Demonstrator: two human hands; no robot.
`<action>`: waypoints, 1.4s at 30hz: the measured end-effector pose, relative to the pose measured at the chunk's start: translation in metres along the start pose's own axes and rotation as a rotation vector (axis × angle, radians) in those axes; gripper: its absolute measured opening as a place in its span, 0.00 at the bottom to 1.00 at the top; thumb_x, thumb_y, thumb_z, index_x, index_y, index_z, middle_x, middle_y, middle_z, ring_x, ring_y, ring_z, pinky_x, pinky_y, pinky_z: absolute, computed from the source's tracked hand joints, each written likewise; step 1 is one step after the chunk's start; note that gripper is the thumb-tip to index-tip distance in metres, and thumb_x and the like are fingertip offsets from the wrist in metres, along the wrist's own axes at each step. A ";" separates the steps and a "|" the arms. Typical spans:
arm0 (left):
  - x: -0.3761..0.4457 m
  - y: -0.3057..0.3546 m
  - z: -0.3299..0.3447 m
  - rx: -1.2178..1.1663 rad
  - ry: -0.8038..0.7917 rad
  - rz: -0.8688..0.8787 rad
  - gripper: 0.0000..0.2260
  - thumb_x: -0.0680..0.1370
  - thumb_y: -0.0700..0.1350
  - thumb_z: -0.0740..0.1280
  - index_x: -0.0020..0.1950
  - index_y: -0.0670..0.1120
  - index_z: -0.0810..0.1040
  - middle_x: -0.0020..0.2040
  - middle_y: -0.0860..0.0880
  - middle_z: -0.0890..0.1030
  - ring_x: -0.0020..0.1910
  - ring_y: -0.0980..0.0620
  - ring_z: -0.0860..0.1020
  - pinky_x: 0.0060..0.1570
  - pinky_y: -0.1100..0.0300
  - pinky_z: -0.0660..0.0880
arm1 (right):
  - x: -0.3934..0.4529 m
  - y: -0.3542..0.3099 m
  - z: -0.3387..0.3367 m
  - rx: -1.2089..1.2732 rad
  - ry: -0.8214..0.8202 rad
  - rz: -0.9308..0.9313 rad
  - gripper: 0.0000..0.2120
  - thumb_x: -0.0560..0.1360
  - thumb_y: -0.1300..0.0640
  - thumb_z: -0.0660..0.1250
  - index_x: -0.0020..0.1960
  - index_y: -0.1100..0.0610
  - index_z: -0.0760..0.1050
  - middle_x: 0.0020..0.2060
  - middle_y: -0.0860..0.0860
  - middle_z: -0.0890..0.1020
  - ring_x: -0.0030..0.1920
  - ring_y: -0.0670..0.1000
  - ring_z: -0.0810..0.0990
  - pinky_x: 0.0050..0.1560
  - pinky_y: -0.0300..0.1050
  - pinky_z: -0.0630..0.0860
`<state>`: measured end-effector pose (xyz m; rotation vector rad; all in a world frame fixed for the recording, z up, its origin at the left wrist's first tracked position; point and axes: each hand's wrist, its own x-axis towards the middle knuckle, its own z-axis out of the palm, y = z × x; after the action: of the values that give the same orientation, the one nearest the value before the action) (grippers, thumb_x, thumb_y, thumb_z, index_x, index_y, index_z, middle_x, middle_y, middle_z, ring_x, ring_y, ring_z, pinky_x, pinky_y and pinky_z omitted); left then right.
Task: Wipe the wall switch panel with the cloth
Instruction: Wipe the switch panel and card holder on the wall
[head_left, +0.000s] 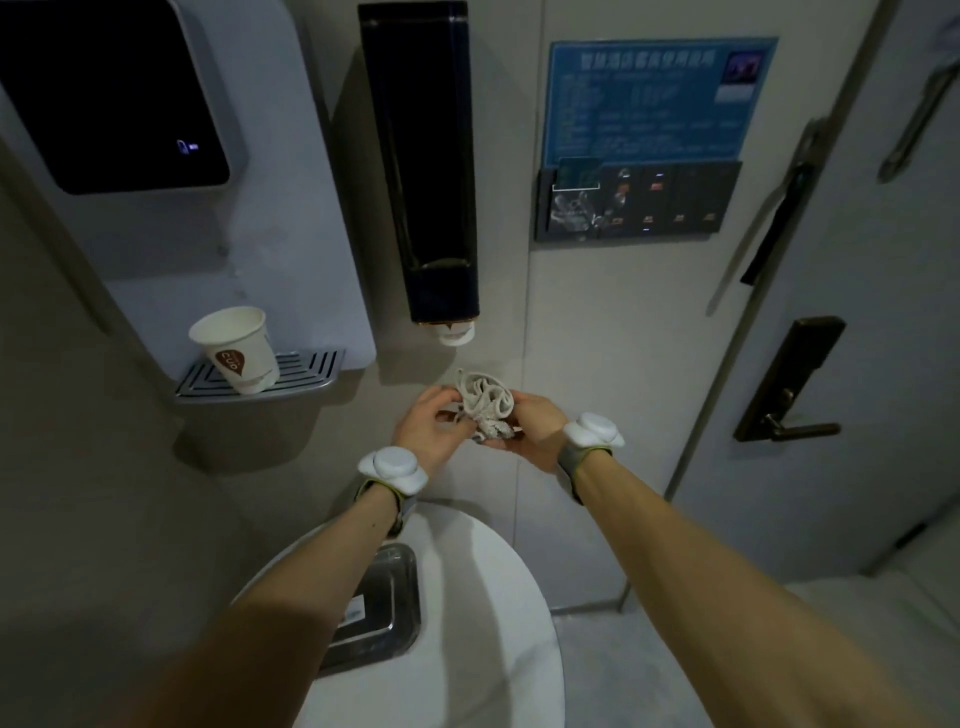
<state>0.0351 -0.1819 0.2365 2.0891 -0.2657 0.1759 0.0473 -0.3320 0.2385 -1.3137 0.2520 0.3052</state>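
Both hands at chest level, below cup dispenser (422, 156). Left hand (427, 428) and right hand (535, 426) grip bunched grey cloth (484, 400) between them. Switch panel (638, 200) up-right on wall, well apart from cloth.

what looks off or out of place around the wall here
Little stands out. The paper cup leans on the dispenser's drip tray rather than standing straight. The cloth is bunched between the left hand and right hand, well below the switch panel. No spills visible.
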 end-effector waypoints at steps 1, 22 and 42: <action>0.001 0.004 0.000 0.071 -0.011 0.044 0.12 0.67 0.43 0.72 0.49 0.44 0.81 0.52 0.51 0.77 0.50 0.49 0.78 0.50 0.65 0.71 | -0.001 -0.001 -0.003 0.079 0.010 0.043 0.12 0.76 0.63 0.59 0.56 0.62 0.77 0.48 0.60 0.81 0.43 0.56 0.81 0.44 0.50 0.82; 0.074 0.093 -0.017 0.775 0.038 0.687 0.15 0.72 0.37 0.66 0.58 0.43 0.78 0.58 0.46 0.79 0.54 0.43 0.77 0.56 0.50 0.74 | -0.028 -0.104 -0.065 -0.170 0.377 -0.512 0.12 0.74 0.63 0.69 0.56 0.61 0.74 0.43 0.56 0.80 0.35 0.48 0.78 0.34 0.42 0.78; 0.116 0.131 -0.041 1.514 0.203 0.707 0.17 0.68 0.45 0.69 0.56 0.43 0.79 0.61 0.41 0.79 0.65 0.42 0.73 0.71 0.44 0.40 | 0.002 -0.214 -0.106 -0.510 0.631 -0.855 0.14 0.72 0.54 0.70 0.55 0.57 0.75 0.54 0.55 0.81 0.51 0.54 0.79 0.48 0.44 0.74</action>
<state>0.1120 -0.2245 0.3927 3.2834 -0.9501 1.3443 0.1255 -0.4826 0.4068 -1.8688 0.1163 -0.8322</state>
